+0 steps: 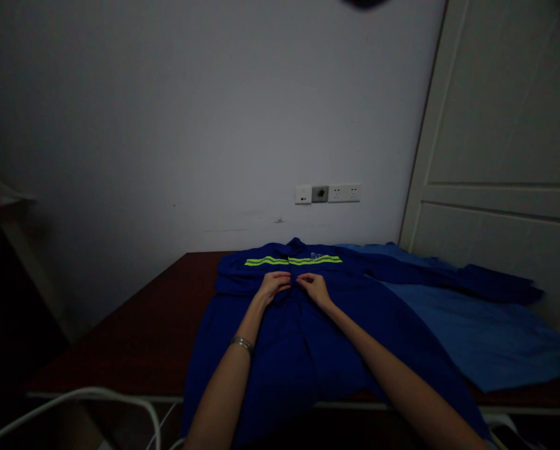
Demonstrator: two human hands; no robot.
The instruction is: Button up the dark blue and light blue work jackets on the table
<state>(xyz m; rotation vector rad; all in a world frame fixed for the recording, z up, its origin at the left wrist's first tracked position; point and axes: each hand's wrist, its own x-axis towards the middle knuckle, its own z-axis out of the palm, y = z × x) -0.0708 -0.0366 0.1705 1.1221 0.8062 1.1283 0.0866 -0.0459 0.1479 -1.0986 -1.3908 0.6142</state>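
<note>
A dark blue work jacket (pixel 355 325) with yellow-green reflective stripes across the chest lies spread out, front side up, its collar toward the wall. My left hand (pixel 276 284) pinches the fabric at the front opening, just below the stripes. Close to it on the right, my right hand (pixel 314 286) pinches the other side of the same opening. What exactly sits between the fingertips is too small to make out. One sleeve stretches out to the right; the other seems folded in at the left.
Under the jacket is a dark red-brown table (pixel 144 325). A lighter blue garment (pixel 467 331) lies on its right part. Wall sockets (pixel 344 193) sit above the table's back edge, a pale door (pixel 505 137) stands at right, and a white cable (pixel 97 392) loops at lower left.
</note>
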